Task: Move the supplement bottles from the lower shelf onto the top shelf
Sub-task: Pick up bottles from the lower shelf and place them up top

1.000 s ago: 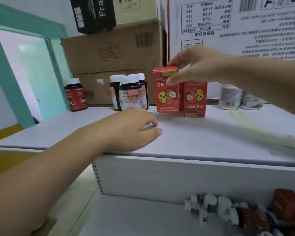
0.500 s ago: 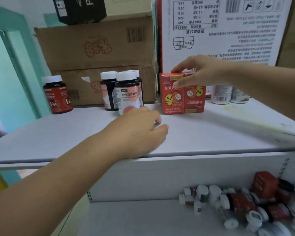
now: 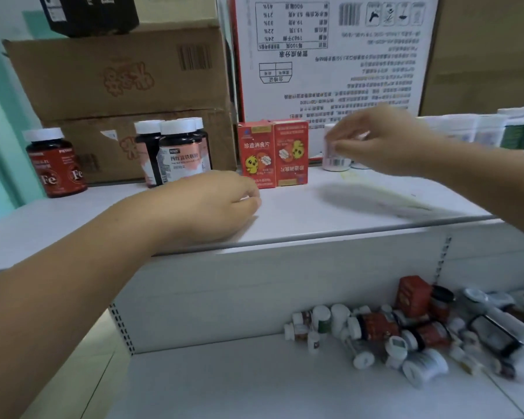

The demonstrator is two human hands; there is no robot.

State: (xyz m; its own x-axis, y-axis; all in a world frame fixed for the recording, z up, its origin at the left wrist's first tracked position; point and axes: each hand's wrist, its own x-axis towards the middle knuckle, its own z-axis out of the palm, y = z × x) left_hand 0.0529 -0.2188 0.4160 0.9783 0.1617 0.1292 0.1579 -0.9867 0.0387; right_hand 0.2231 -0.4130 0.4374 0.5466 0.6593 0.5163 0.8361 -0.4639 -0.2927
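Between transfers; right hand (image 3: 384,143): finger state unclear through blur; left hand (image 3: 212,207) rests loosely curled on white metal top shelf (image 3: 315,213); next, grasp heaped white-capped bottles (image 3: 375,328), near right.

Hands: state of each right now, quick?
Left hand: open, loosely curled, resting on the top shelf, empty.
Right hand: blurred by a white bottle; cannot tell.
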